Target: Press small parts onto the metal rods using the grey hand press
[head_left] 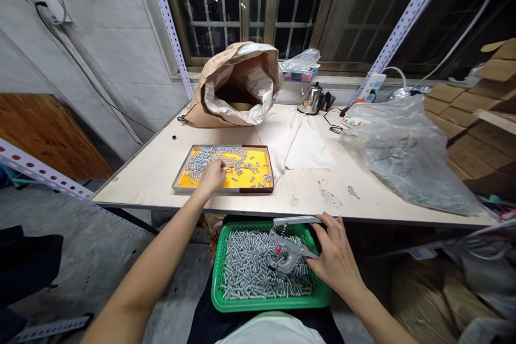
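My left hand (213, 174) reaches into a shallow tray with a yellow floor (242, 187) on the table, fingers bunched over small silver metal pieces (201, 157); what they pinch is too small to make out. My right hand (332, 255) grips the handles of a grey metal hand press tool (287, 250) with a red dot. The tool hangs over a green plastic basket (266, 303) on my lap, full of silver pieces (245, 271).
A large open paper sack (237, 83) stands at the back of the pale wooden table (314, 193). A bulky clear plastic bag (407, 153) lies at the right, a white cloth (300, 142) in the middle, a metal kettle (311, 99) by the window. Cardboard boxes (479, 113) stack at far right.
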`<state>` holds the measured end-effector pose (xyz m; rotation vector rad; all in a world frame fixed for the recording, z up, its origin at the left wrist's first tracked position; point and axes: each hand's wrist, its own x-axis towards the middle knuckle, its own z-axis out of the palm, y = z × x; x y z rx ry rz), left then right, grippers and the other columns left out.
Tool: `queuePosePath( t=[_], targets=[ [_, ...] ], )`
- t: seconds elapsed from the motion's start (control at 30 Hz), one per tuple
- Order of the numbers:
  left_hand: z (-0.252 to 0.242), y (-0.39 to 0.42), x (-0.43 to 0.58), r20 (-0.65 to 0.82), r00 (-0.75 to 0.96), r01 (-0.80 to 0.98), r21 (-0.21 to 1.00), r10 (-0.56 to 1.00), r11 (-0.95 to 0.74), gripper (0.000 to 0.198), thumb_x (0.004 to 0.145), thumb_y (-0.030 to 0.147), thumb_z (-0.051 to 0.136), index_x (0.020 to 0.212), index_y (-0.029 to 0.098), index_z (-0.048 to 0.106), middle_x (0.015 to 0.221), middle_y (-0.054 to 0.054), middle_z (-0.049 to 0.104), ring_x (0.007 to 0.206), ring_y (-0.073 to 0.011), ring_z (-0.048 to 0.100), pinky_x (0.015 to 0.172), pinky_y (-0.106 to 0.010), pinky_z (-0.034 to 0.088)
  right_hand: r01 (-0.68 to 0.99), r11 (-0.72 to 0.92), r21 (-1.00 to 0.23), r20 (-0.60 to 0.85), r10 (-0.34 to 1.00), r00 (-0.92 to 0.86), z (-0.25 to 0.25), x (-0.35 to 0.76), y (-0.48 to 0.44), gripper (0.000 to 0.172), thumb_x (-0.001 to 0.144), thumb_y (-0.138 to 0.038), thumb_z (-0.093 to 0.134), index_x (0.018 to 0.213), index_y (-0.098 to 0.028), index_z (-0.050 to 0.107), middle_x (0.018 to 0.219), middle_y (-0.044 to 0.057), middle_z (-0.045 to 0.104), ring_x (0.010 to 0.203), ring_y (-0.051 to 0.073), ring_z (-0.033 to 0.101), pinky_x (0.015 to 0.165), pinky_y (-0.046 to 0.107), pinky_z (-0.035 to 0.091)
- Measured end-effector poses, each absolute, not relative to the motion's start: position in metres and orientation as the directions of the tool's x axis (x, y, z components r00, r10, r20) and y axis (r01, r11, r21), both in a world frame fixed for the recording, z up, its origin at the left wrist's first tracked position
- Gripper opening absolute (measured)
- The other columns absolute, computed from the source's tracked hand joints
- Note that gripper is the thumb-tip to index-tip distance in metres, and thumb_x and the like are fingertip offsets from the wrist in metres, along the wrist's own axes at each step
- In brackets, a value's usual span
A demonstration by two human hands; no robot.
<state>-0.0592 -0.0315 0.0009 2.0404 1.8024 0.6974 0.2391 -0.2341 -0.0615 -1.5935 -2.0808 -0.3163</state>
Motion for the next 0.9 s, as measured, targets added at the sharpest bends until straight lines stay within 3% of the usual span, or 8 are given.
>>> queuePosePath(
  t=[0.1, 0.17, 0.27, 0.63, 0.77, 0.9],
  targets=[
    [-0.003, -0.079, -0.044, 0.082, 0.114, 0.660, 0.738, 0.990, -0.137, 0.024, 0.080, 0.024, 0.049, 0.096, 0.013, 0.063, 0.075, -0.006, 0.065, 0.066, -0.0170, 0.060, 0.064, -0.028, 0.046, 0.961, 0.253, -0.111, 0.539, 0.828, -0.156, -0.056, 0.240, -0.229, 0.054, 0.068, -0.027, 0.060, 0.118, -0.012, 0.047, 0.124, 0.018, 0.044, 0.124, 0.033, 0.038, 0.107, 0.058, 0.030],
    [-0.010, -0.115, -0.031, -0.102, 0.222, 0.338, 0.941, 0.970, 0.022, 0.021, 0.074, 0.030, 0.059, 0.087, 0.014, 0.063, 0.070, -0.004, 0.063, 0.058, -0.0139, 0.057, 0.057, -0.026, 0.044, 0.967, 0.225, -0.118, 0.560, 0.820, -0.123, -0.052, 0.240, -0.225, 0.052, 0.069, -0.031, 0.060, 0.116, -0.013, 0.048, 0.124, 0.018, 0.044, 0.124, 0.033, 0.038, 0.107, 0.059, 0.030],
    [-0.021, -0.156, -0.012, -0.304, 0.395, 0.057, 0.950, 0.867, 0.307, 0.026, 0.061, 0.034, 0.073, 0.074, 0.015, 0.061, 0.064, 0.000, 0.060, 0.056, -0.0116, 0.055, 0.057, -0.024, 0.042, 0.972, 0.207, -0.114, 0.582, 0.806, -0.104, -0.047, 0.238, -0.221, 0.052, 0.070, -0.036, 0.060, 0.115, -0.013, 0.050, 0.123, 0.018, 0.046, 0.123, 0.033, 0.038, 0.106, 0.059, 0.030],
    [-0.036, -0.176, 0.013, -0.480, 0.430, 0.068, 0.862, 0.764, 0.503, 0.029, 0.048, 0.033, 0.080, 0.058, 0.014, 0.061, 0.053, 0.004, 0.052, 0.046, -0.0049, 0.030, 0.047, -0.022, 0.016, 0.973, 0.223, -0.053, 0.592, 0.792, -0.149, -0.036, 0.226, -0.221, 0.054, 0.067, -0.034, 0.061, 0.114, -0.008, 0.051, 0.124, 0.019, 0.047, 0.125, 0.033, 0.037, 0.109, 0.056, 0.025],
    [-0.031, -0.177, 0.014, -0.474, 0.428, 0.119, 0.873, 0.769, 0.472, 0.021, 0.049, 0.027, 0.077, 0.055, 0.015, 0.061, 0.048, 0.006, 0.049, 0.046, -0.0058, 0.030, 0.049, -0.022, 0.018, 0.977, 0.205, -0.051, 0.580, 0.803, -0.138, -0.035, 0.223, -0.222, 0.058, 0.066, -0.037, 0.061, 0.115, -0.008, 0.049, 0.128, 0.021, 0.046, 0.129, 0.035, 0.033, 0.110, 0.059, 0.019],
    [-0.026, -0.176, 0.015, -0.457, 0.435, 0.144, 0.886, 0.776, 0.441, 0.016, 0.049, 0.023, 0.074, 0.051, 0.017, 0.059, 0.049, 0.005, 0.053, 0.050, -0.0090, 0.039, 0.056, -0.023, 0.028, 0.984, 0.174, -0.048, 0.574, 0.810, -0.115, -0.036, 0.218, -0.223, 0.060, 0.066, -0.038, 0.060, 0.116, -0.008, 0.048, 0.131, 0.022, 0.045, 0.131, 0.036, 0.032, 0.110, 0.063, 0.013]
  ],
)
